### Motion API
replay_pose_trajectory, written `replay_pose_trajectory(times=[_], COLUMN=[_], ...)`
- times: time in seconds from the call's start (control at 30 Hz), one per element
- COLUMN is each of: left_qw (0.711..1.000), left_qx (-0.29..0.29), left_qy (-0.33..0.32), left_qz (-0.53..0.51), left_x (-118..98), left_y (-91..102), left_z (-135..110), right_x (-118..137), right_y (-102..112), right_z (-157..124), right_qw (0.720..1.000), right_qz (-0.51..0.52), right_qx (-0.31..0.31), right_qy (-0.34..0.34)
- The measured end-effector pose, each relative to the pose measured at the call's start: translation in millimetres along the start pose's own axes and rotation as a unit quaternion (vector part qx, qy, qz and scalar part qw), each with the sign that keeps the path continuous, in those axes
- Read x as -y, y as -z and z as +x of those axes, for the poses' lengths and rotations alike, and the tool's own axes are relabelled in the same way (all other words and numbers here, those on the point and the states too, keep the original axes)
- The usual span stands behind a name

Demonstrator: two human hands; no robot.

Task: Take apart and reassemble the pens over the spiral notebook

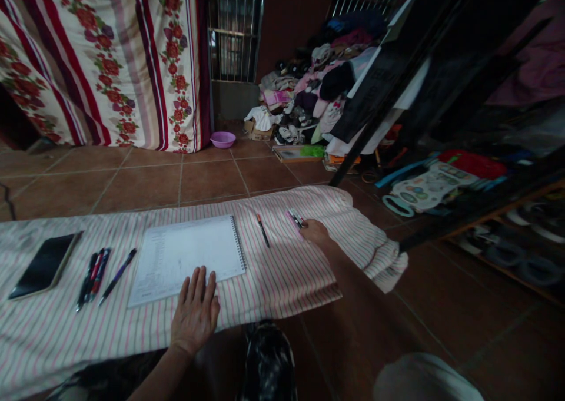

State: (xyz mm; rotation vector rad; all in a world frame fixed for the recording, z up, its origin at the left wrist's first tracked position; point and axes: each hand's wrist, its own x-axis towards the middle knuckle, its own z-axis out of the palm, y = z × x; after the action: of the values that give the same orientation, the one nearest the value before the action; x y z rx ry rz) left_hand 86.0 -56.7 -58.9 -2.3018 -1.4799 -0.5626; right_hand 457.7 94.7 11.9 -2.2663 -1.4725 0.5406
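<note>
My left hand [195,308] lies flat with fingers stretched out on the striped cloth [273,271], its fingertips on the near edge of a spiral notebook [188,257]. My right hand [314,231] reaches to the far right of the cloth and is closed on a small bunch of pens [295,217]. A single orange-tipped pen [263,229] lies just right of the notebook. Three pens [93,277] and a blue pen [118,275] lie left of the notebook. A dark phone [44,265] rests at the cloth's left end.
Brown tiled floor [207,177] stretches beyond the cloth. A floral curtain [106,59] hangs at the back left, with a purple bowl [223,139] near it. A heap of clothes and shoes [313,89] sits at the back. Dark shelving [441,95] with toys stands at the right.
</note>
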Motion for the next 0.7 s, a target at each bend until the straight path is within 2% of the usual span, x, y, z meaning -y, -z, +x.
replay_pose_trajectory(times=[0.13,0.27,0.37,0.47,0.6,0.7], left_qw=[1.0,1.0,1.0,1.0,1.0,1.0], left_qx=[0.005,0.004,0.001,0.0,0.008,0.017], left_qy=[0.003,0.003,0.004,0.004,0.004,0.003], left_qz=[-0.002,-0.006,-0.012,-0.012,-0.003,0.007], left_x=[-1,-1,-1,0,0,0], left_y=[0.6,0.2,-0.3,-0.4,0.0,0.6], left_z=[0,0,0,0,-1,0], right_x=[-2,9,29,56,87,100], right_y=[10,18,13,-12,-61,-91], right_z=[-3,-13,-36,-75,-129,-152], right_qw=[0.988,0.952,0.922,0.902,0.894,0.917], right_qz=[0.151,0.305,0.384,0.424,0.426,0.339], right_qx=[-0.012,-0.021,-0.01,0.012,0.044,0.05], right_qy=[-0.002,0.012,0.045,0.082,0.13,0.205])
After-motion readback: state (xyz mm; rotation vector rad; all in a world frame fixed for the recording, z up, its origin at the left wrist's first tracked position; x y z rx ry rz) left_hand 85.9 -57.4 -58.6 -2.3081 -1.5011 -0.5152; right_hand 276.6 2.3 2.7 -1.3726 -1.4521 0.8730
